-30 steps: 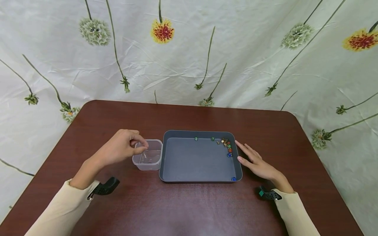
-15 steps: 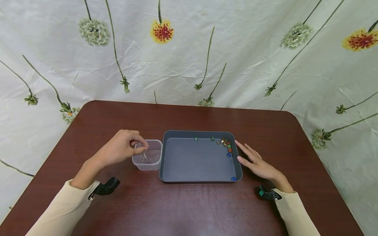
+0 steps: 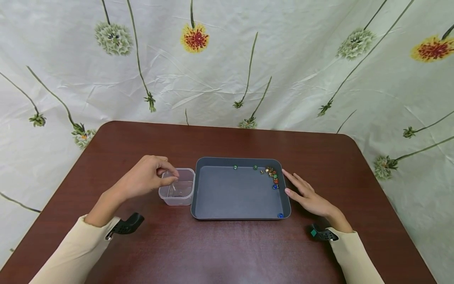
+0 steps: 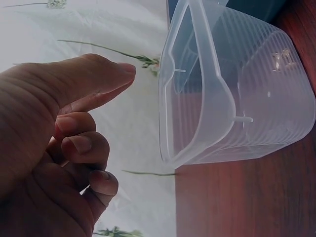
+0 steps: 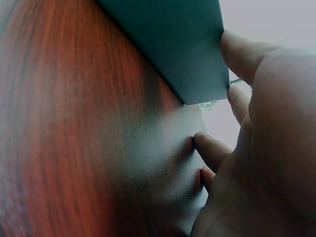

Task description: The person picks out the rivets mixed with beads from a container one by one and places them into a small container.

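Observation:
My left hand [image 3: 150, 177] hovers at the left rim of a clear plastic container [image 3: 180, 200], thumb and index fingertips together. Nothing shows between those fingertips in the left wrist view, where the other fingers [image 4: 94, 145] curl loosely, apart from the container. My right hand [image 3: 312, 199] touches the right wall of a grey tray [image 3: 234, 197] with straight, spread fingers. Inside the tray, small shiny pieces [image 3: 271, 172] in gold, red, green and blue cluster at the upper right. Two green pieces [image 3: 235, 167] lie along the far wall, and a blue piece [image 3: 280, 215] sits at the near right corner.
The container stands against the tray's left side on a dark red-brown wooden table [image 3: 227, 248]. A white flowered cloth [image 3: 220, 59] hangs behind the table's far edge. Dark straps [image 3: 129, 225] circle both wrists.

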`<state>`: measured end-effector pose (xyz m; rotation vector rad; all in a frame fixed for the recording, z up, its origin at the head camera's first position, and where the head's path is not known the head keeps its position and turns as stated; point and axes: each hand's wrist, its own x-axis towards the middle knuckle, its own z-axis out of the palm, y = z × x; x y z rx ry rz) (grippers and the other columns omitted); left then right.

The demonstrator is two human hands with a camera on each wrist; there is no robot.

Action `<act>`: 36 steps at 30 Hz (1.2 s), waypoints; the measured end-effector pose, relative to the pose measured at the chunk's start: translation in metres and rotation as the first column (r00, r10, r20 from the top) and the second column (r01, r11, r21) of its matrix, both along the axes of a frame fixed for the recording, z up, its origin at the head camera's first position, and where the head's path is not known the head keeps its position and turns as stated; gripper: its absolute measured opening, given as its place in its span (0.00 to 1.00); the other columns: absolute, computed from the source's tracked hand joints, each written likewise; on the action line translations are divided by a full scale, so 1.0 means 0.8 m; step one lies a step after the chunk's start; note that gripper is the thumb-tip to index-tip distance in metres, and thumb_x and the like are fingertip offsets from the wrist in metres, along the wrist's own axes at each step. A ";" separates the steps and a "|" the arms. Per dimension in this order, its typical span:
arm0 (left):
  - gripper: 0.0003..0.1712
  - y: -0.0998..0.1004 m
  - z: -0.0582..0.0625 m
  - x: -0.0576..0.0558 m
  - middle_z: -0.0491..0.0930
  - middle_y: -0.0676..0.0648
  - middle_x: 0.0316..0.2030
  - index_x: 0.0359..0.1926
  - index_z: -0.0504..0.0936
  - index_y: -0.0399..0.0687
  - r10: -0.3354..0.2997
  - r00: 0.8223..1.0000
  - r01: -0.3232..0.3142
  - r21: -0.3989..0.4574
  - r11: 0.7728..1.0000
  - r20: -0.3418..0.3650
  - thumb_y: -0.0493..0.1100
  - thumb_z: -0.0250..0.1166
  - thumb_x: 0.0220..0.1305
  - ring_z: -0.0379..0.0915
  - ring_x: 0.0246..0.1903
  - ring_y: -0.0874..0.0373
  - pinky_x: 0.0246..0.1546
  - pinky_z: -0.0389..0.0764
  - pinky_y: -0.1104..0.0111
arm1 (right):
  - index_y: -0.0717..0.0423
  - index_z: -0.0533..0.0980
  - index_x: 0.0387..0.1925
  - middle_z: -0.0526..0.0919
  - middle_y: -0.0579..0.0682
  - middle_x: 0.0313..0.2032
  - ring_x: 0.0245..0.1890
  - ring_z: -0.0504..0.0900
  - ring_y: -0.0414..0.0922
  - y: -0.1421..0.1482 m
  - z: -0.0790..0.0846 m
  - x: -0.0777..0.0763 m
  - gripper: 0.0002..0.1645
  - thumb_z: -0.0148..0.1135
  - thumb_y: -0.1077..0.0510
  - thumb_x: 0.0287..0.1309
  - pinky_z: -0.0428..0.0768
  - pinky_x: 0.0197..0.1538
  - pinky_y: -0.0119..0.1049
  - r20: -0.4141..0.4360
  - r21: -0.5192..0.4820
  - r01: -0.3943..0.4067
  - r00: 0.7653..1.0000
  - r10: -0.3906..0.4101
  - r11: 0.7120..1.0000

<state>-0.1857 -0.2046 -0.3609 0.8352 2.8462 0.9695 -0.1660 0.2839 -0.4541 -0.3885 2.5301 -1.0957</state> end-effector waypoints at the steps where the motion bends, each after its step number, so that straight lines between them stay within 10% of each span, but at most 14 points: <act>1: 0.04 0.000 0.001 0.000 0.61 0.58 0.19 0.31 0.90 0.50 0.000 1.000 0.000 -0.002 1.000 0.002 0.35 0.75 0.55 0.58 0.23 0.65 0.25 0.62 0.72 | 0.34 0.45 0.80 0.40 0.58 0.80 0.78 0.30 0.65 0.000 0.000 0.000 0.39 0.48 0.45 0.76 0.37 0.61 0.82 -0.001 0.001 0.000 1.000 0.000 1.000; 36: 0.07 0.098 0.015 -0.043 0.72 0.53 0.24 0.40 0.90 0.48 -0.125 0.992 0.126 -0.013 0.992 0.029 0.37 0.72 0.59 0.56 0.20 0.62 0.27 0.63 0.69 | 0.34 0.44 0.80 0.41 0.57 0.80 0.78 0.30 0.65 0.000 0.001 -0.001 0.39 0.48 0.44 0.76 0.36 0.62 0.81 -0.002 -0.003 0.004 1.000 -0.004 1.000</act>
